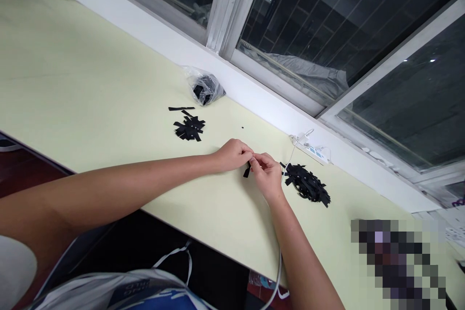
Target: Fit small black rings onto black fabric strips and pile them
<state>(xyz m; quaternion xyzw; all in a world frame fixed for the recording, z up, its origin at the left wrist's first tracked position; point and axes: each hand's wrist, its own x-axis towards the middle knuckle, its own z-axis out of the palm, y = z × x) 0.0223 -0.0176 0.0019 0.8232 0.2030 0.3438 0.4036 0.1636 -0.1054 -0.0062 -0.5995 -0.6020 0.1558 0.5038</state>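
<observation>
My left hand [233, 155] and my right hand [268, 173] meet fingertip to fingertip above the pale table. Both are closed in a pinch on a short black fabric strip [247, 170], whose lower end hangs out below the fingers. The fingers hide its upper part. To the left lies a small pile of black strips [189, 128] with tiny light marks on them. A larger heap of black strips [307, 184] sits just right of my right hand.
Behind the small pile stands a clear plastic bag [209, 88] with black pieces inside. A white power strip [314, 151] lies along the window ledge. Its white cable [279, 271] passes beside my right forearm and over the table's front edge. A blurred-out item rests at the right.
</observation>
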